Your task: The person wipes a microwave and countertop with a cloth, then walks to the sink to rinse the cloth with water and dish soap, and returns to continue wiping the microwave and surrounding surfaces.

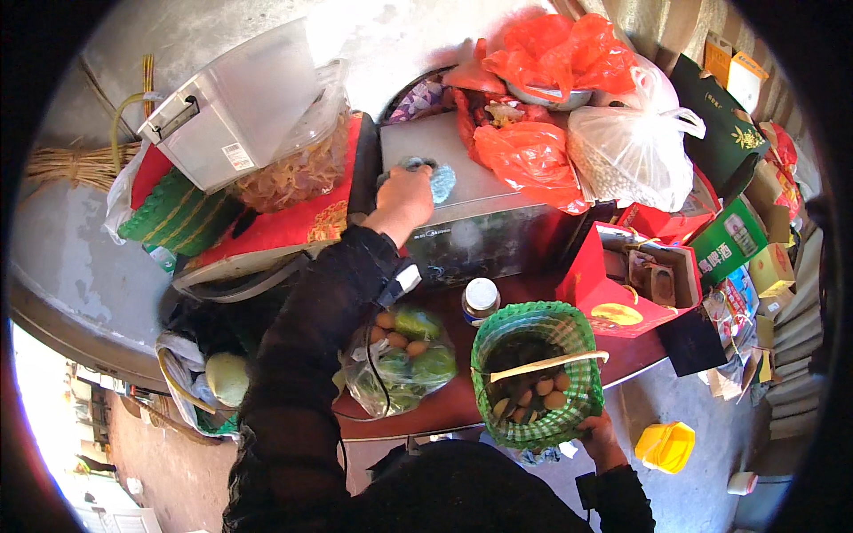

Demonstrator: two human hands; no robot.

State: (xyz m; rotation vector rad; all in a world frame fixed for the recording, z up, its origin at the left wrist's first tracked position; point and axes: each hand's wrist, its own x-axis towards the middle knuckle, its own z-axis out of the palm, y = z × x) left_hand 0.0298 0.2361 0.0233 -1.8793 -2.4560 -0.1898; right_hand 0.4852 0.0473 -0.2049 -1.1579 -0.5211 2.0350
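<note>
My left hand point(405, 200) is closed on a blue-grey cloth point(441, 184), pressed to the grey top of a Midea microwave oven point(466, 243). The cloth is partly hidden under the fingers. At the lower right, my right hand point(601, 434) grips the near right side of a green woven basket point(533, 432). Several brown eggs point(554, 400) lie in its bottom, below a pale arched handle point(550, 365). Left of the basket, a clear plastic bag point(400, 376) holds eggs and green vegetables. A white-lidded jar point(481, 296) stands between the microwave and the basket.
Red plastic bags point(526, 160) and a knotted white bag point(630, 153) crowd the microwave's right side. A translucent storage bin point(233, 100) leans at upper left. A red gift bag point(633, 286) stands on the dark red table point(450, 333). A yellow container point(665, 446) sits lower right.
</note>
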